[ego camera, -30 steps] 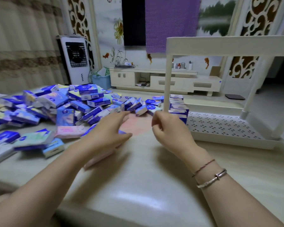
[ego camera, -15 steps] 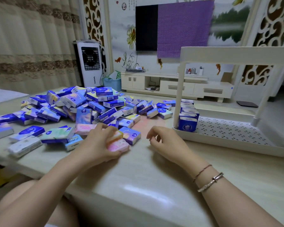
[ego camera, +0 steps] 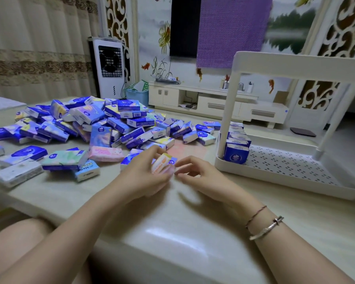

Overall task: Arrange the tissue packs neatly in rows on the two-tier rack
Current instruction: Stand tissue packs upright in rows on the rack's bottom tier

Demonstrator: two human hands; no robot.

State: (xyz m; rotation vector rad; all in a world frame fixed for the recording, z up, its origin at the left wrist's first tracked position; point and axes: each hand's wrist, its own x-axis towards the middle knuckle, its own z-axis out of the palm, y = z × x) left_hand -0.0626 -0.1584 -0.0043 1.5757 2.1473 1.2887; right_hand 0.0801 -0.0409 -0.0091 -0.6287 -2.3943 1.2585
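My left hand (ego camera: pixel 143 177) grips a pink and orange tissue pack (ego camera: pixel 162 164) lifted just off the table. Close to its right my right hand (ego camera: pixel 201 177) hovers with loosely curled fingers, holding nothing. A big heap of blue tissue packs (ego camera: pixel 103 124) covers the table's far left. The white two-tier rack (ego camera: pixel 275 177) stands at the right. A row of upright blue packs (ego camera: pixel 236 144) lines the left side of its lower shelf. I see nothing on the top tier from below.
Loose packs (ego camera: pixel 66 160) lie in front of the heap, among them a pink one (ego camera: pixel 105 153). The table's front edge runs near my knees. Behind are a TV cabinet (ego camera: pixel 213 103) and a white fan unit (ego camera: pixel 109 66).
My left hand picked the pink and orange pack off the table and brought it toward the middle. My right hand drew in to meet it. The camera tilted up.
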